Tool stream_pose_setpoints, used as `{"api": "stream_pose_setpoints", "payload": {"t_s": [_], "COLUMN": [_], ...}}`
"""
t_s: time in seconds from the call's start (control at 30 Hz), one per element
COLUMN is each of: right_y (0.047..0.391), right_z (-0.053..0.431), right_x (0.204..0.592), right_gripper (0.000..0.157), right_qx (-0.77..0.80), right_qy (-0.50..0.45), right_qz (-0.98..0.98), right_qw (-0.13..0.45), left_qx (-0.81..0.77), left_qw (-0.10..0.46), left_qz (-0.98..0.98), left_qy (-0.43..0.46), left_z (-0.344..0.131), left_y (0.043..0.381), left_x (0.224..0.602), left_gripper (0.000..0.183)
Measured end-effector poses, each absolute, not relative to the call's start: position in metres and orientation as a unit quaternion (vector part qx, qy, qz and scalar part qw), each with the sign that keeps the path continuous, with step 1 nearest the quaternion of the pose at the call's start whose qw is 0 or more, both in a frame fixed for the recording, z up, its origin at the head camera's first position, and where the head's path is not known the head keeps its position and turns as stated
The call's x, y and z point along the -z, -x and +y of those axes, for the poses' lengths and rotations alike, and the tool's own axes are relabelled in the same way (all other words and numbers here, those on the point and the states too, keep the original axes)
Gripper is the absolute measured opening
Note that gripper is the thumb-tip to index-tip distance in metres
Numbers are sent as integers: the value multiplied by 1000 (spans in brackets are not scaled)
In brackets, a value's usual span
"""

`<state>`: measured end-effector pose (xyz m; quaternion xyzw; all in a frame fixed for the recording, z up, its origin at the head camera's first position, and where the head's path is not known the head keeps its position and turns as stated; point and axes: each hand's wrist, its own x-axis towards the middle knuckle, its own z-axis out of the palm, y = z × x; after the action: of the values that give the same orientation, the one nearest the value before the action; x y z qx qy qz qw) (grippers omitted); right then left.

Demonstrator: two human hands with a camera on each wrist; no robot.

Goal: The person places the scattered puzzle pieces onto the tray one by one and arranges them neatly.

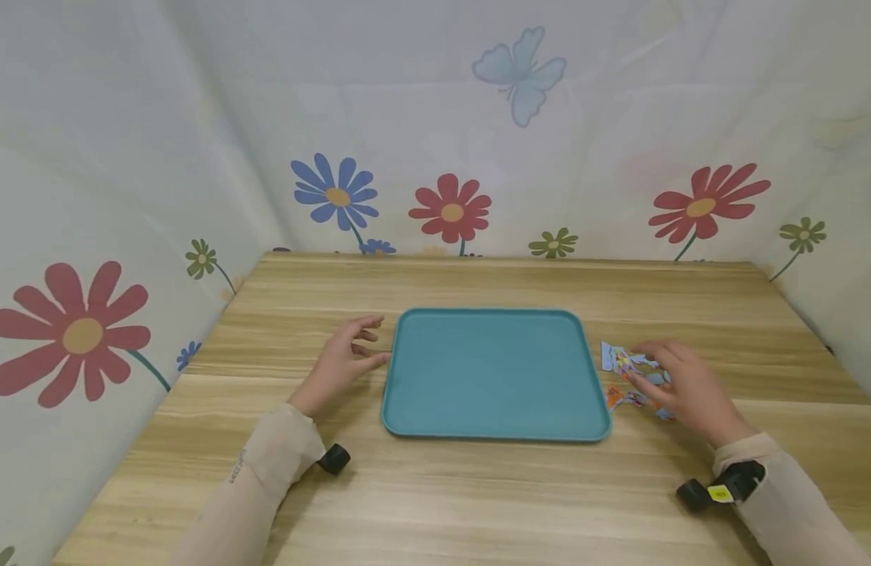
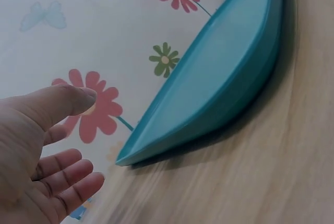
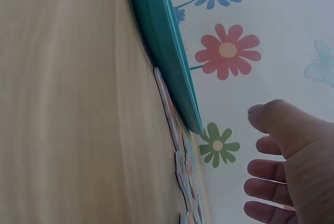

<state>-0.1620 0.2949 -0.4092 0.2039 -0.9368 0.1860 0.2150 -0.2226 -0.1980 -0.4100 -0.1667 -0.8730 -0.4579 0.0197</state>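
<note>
A teal rectangular tray [image 1: 495, 373] lies on the wooden table with nothing on it. My left hand [image 1: 342, 358] is beside the tray's left edge, fingers loosely bent and thumb pointing toward the rim; the left wrist view shows a gap between this hand [image 2: 47, 145] and the tray [image 2: 209, 72]. To the right of the tray lie several flat, colourful puzzle-like pieces [image 1: 622, 362], some tucked close to its rim. Over them hovers my right hand [image 1: 690, 389], its fingers relaxed and holding nothing. In the right wrist view the pieces [image 3: 182, 166] lie flat in a thin layer.
The wooden table [image 1: 478, 503] reaches back to a white cloth [image 1: 407, 94] printed with flowers and a butterfly, which also hangs at both sides. Small black cameras [image 1: 334, 459] are strapped to both wrists.
</note>
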Motion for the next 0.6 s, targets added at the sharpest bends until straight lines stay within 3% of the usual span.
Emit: {"api": "stream_pose_setpoints", "payload": {"t_s": [0.6], "right_y": [158], "right_z": [283], "right_x": [417], "right_gripper": [32], "right_qx": [-182], "right_qy": [-240], "right_qz": [-941], "right_qw": [156], "left_qx": [513], "left_qw": [-34], "left_qz": [-848], "left_qy": [127], "left_z": [-191], "left_y": [221], "left_x": [422], "left_gripper": [54]}}
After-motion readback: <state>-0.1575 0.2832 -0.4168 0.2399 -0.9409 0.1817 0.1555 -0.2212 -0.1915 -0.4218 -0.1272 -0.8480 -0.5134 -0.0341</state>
